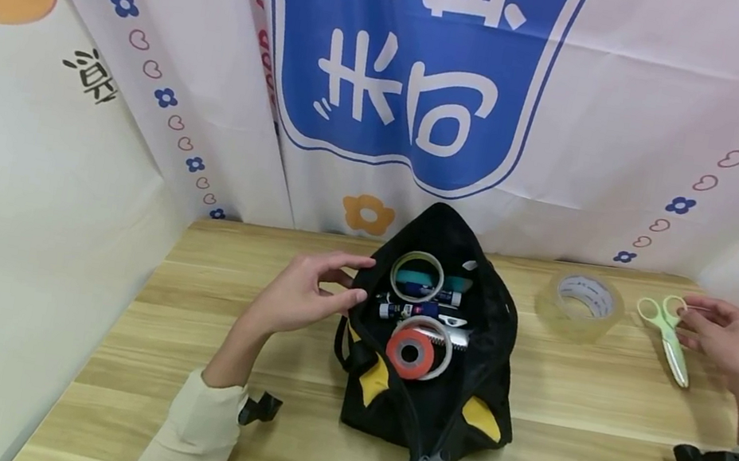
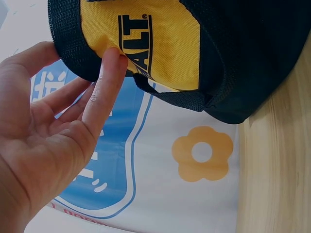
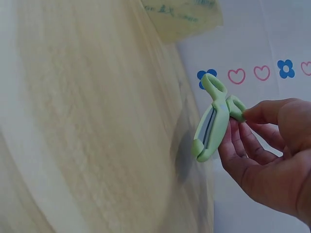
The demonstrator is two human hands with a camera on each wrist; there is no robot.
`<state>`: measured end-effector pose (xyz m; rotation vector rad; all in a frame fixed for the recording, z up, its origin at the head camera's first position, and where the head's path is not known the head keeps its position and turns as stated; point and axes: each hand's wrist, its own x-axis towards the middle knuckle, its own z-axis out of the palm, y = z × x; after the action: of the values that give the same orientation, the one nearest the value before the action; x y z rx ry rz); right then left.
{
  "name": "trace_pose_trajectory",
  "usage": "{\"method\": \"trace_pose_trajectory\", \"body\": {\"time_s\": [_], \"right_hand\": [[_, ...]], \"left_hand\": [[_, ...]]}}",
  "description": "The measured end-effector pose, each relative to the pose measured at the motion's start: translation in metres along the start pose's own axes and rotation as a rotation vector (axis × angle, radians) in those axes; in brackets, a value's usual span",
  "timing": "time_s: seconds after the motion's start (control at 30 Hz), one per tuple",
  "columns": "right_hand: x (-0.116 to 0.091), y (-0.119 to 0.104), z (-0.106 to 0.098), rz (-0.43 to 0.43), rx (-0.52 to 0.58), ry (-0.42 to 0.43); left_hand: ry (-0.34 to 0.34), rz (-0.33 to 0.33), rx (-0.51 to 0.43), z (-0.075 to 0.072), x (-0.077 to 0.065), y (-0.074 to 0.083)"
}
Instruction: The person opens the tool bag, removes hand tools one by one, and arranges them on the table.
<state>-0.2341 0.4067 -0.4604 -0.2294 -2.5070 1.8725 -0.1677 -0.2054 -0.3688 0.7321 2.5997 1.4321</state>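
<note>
A black and yellow tool bag (image 1: 498,380) stands unzipped on the table. My left hand (image 1: 309,293) holds its left rim; in the left wrist view the thumb presses the bag's yellow side panel (image 2: 175,48). At the far right, my right hand (image 1: 723,335) pinches one handle loop of light green scissors (image 1: 673,347). The right wrist view shows the scissors (image 3: 214,126) above the table, blades pointing down. Inside the bag lie a red tape roll (image 1: 398,348), pale tape rings (image 1: 395,271) and dark blue pens or glue sticks (image 1: 411,311).
A wide roll of clear tape (image 1: 563,313) is on the table between the bag and the scissors. Behind the wooden table (image 1: 194,332) hangs a printed white cloth (image 1: 616,141). Black straps (image 1: 261,409) stick out near both wrists.
</note>
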Motion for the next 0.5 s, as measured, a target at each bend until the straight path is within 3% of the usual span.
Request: {"method": "trace_pose_trajectory", "body": {"time_s": [0.27,0.5], "right_hand": [[0.002,0.010,-0.009,0.056,-0.189,0.007],[0.004,0.015,-0.011,0.072,-0.292,0.007]], "left_hand": [[0.002,-0.001,-0.001,0.001,0.000,-0.001],[0.002,0.007,0.002,0.001,0.001,-0.001]]}}
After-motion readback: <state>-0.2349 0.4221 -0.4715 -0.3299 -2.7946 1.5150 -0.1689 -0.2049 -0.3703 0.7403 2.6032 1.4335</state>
